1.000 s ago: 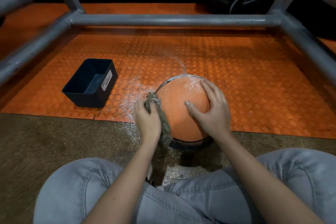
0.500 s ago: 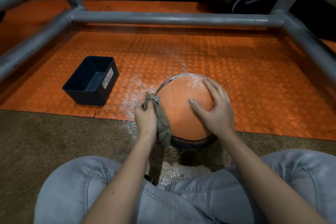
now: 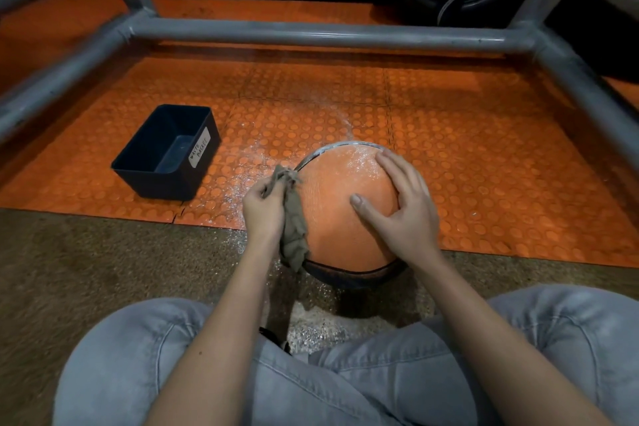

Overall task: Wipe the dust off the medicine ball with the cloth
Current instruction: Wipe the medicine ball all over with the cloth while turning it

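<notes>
An orange medicine ball with a dark lower band sits on the floor at the edge of the orange mat, in front of my crossed legs. White dust speckles its far top. My left hand grips a crumpled grey-brown cloth against the ball's left side. The cloth hangs down along the ball. My right hand lies spread on the ball's right upper side, fingers straight, thumb pointing left.
A dark blue bin labelled as a waste basket stands on the orange studded mat to the left. White dust is scattered on the mat and carpet around the ball. Grey metal frame bars enclose the area.
My left hand with the cloth has slid farther up the ball's left side. My right hand has stayed on the ball.
</notes>
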`<action>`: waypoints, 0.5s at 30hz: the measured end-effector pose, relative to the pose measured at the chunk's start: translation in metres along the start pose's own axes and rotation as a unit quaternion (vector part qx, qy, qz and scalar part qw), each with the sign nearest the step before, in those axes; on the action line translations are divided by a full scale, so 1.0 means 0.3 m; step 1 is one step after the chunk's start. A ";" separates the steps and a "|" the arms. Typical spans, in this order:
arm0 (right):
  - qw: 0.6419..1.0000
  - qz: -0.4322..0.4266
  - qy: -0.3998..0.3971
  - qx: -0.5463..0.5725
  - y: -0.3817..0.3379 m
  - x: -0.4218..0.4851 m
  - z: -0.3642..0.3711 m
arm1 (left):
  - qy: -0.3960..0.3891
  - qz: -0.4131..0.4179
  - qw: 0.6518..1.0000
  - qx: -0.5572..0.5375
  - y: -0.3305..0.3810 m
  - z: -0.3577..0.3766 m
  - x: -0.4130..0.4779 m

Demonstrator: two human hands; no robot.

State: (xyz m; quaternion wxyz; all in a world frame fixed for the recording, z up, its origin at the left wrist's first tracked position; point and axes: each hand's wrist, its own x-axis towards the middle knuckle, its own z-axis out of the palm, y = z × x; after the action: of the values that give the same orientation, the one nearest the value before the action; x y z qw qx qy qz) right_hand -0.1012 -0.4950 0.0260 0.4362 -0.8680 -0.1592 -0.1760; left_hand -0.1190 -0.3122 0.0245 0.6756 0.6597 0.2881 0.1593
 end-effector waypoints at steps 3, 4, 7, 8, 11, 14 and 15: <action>1.000 -0.014 -0.001 -0.005 0.000 -0.008 0.000 | 0.014 0.040 0.997 0.059 0.020 0.008 -0.032; 1.000 -0.013 0.002 -0.003 0.002 -0.007 -0.002 | 0.001 0.104 0.991 0.087 0.031 0.018 -0.053; 1.000 -0.016 0.010 0.000 0.006 -0.003 -0.004 | -0.043 0.326 0.917 0.224 0.053 0.039 -0.110; 1.000 -0.021 0.010 -0.001 0.007 -0.002 -0.003 | -0.057 0.354 0.901 0.244 0.060 0.036 -0.108; 1.000 -0.023 -0.001 -0.011 0.004 -0.005 0.001 | -0.064 0.292 0.933 0.203 0.065 0.015 -0.051; 0.999 -0.030 -0.006 -0.012 -0.005 -0.009 0.006 | -0.002 0.048 0.994 0.095 0.045 -0.009 -0.003; 0.999 -0.034 -0.005 -0.011 -0.003 -0.012 0.005 | 0.011 0.001 0.997 0.075 0.035 -0.010 0.004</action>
State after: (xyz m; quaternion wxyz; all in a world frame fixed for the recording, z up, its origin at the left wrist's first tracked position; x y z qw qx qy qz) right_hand -0.1045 -0.4937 0.0243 0.4197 -0.8677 -0.1887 -0.1879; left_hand -0.1183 -0.3082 0.0347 0.6207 0.7071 0.3062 0.1446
